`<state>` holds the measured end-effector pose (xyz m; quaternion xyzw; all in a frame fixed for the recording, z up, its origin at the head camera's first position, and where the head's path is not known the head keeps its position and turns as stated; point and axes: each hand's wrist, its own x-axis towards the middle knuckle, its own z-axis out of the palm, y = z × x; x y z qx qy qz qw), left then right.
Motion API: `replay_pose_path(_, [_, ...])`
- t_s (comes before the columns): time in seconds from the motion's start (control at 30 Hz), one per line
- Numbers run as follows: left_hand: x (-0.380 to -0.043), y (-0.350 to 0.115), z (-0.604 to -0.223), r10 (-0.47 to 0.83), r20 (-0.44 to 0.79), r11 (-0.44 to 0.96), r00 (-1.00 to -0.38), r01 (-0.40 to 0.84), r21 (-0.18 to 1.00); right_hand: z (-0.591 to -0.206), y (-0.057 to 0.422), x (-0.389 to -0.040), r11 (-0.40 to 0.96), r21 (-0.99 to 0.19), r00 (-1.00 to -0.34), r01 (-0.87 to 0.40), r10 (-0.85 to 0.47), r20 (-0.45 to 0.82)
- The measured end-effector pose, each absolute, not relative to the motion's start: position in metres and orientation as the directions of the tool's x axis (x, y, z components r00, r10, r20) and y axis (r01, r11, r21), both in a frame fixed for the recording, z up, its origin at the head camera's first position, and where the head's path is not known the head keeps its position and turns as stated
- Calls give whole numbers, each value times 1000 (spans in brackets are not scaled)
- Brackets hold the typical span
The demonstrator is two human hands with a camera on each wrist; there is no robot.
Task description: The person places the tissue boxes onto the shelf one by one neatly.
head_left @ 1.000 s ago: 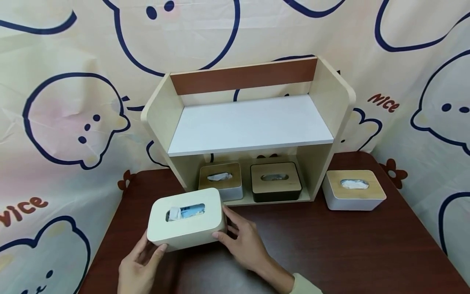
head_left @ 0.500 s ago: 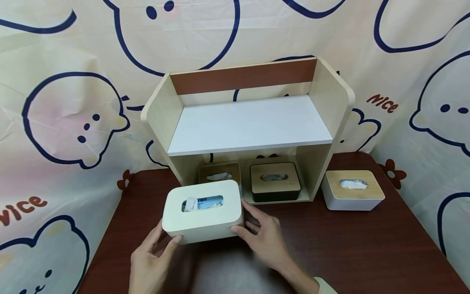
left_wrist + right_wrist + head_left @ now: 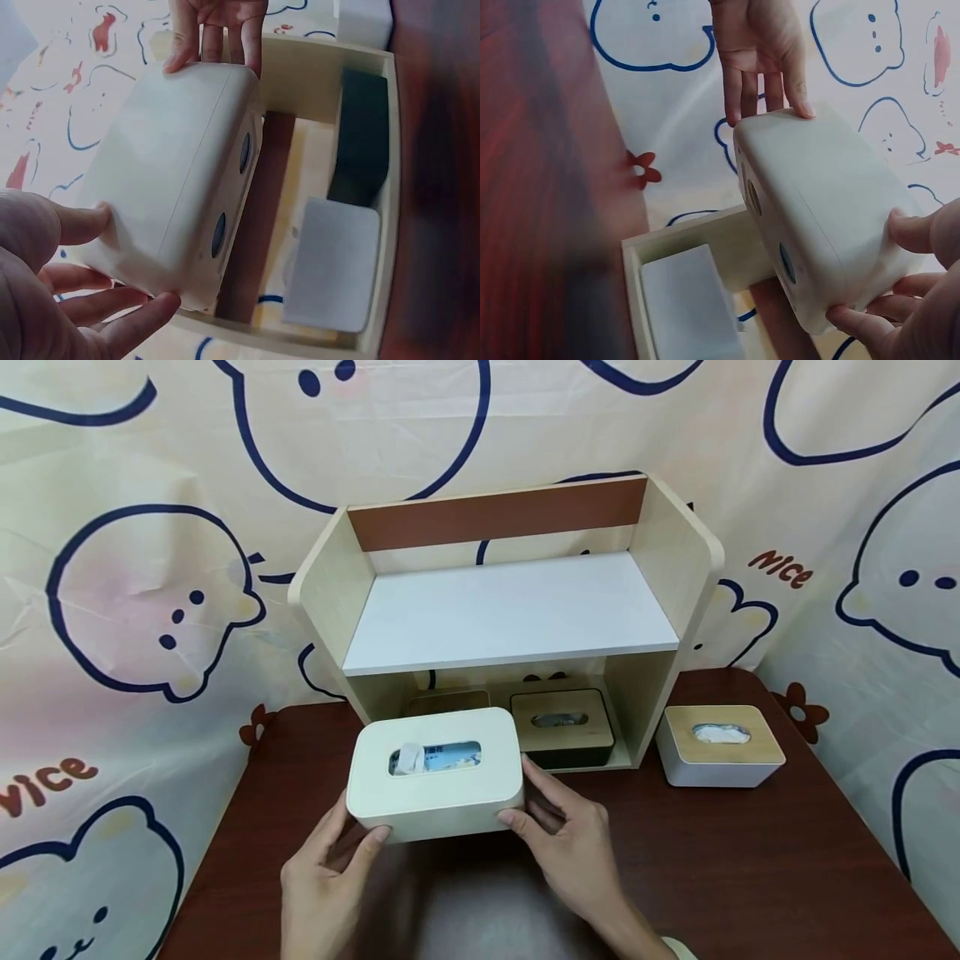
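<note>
A cream tissue box (image 3: 435, 785), with blue packaging and white tissue showing in its oval slot, is held by its two ends in front of the shelf (image 3: 517, 614). My left hand (image 3: 326, 877) grips the left end, thumb on the front face. At the right end my right hand (image 3: 573, 847) holds it the same way. Both wrist views show the box (image 3: 165, 165) lifted, with round feet on its underside. In the head view it hides most of a wood-topped tissue box (image 3: 448, 702) on the lower shelf. Beside that sits a black tissue box with a wooden lid (image 3: 562, 727).
A white tissue box with a wooden lid (image 3: 722, 747) stands on the dark brown table (image 3: 750, 868), right of the shelf. The upper white board (image 3: 513, 610) bears nothing. A printed cartoon cloth (image 3: 150, 735) hangs behind and at the sides.
Both hands have carried the cream tissue box right and slightly toward the shelf. It now covers more of the left wood-topped box. The other boxes have stayed put.
</note>
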<state>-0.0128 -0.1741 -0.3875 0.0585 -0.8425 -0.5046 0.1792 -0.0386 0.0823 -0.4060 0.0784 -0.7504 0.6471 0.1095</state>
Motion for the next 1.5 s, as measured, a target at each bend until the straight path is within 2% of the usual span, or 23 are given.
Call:
replay_pose_path(0.4, [-13, -164, -358, -236, 345, 535, -908, 175, 826, -378, 94, -31, 228, -907, -923, -355, 70, 378])
replay_pose_path(0.87, [-18, -158, -331, -253, 450, 444, -856, 310, 840, -351, 95, -37, 181, -852, -853, -491, 97, 512])
replay_pose_path(1.23, [-22, -158, -308, -271, 451, 479, -851, 287, 830, -332, 96, -43, 174, -846, -849, -504, 77, 522])
replay_pose_path(1.5, [-34, -157, -289, -255, 503, 479, -826, 344, 808, -308, 98, -54, 221, -829, -839, -514, 70, 539])
